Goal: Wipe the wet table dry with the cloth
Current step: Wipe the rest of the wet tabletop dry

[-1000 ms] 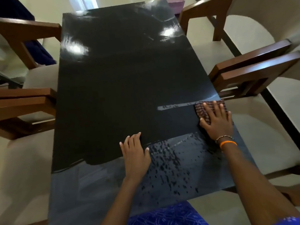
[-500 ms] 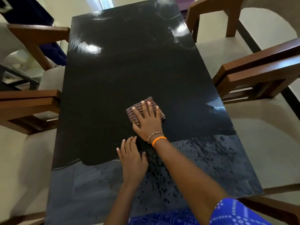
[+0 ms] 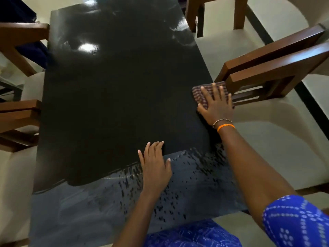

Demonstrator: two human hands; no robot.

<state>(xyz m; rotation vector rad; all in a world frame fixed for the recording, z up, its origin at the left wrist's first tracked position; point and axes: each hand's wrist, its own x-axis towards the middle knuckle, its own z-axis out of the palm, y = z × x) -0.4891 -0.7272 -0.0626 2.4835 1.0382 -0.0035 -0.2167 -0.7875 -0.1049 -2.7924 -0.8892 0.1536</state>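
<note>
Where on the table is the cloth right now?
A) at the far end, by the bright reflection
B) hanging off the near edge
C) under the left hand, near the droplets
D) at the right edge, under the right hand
D: the right hand lies flat on the checked cloth at the table's right edge.

Chair arm crowds table right edge.

Person's got a blue white-dotted sleeve, plus an orange band and a beaded bracelet on the right wrist.
</note>
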